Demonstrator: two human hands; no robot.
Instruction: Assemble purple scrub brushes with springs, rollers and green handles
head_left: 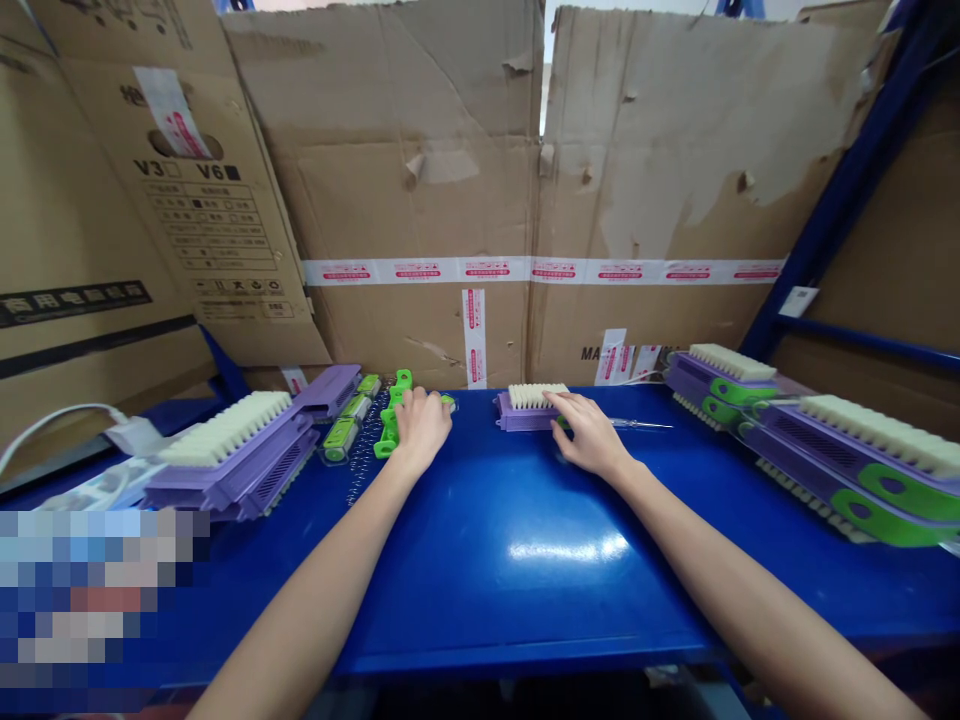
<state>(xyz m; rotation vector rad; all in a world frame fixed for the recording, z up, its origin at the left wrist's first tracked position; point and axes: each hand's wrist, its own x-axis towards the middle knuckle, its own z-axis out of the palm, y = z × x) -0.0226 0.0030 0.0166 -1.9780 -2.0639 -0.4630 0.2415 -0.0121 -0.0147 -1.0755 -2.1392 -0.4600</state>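
Note:
My left hand (424,428) reaches over the row of green plastic parts (388,420), its fingers curled down. Whatever its fingertips close on is hidden; a small clear and green bit shows just past them. My right hand (591,436) grips the right end of a purple brush (517,412), which lies bristles up on the blue table. The index finger rests at its cream bristles, the thumb at its near side. A thin metal screwdriver-like shaft (641,424) lies just right of this hand.
Metal springs (364,455) and green-and-clear pieces (343,432) lie left of the green parts. Purple brush bodies (232,465) are stacked at the left near a white plug (135,436). Purple-green brushes (862,470) stand at the right. Cardboard (420,210) walls the blue table (480,570).

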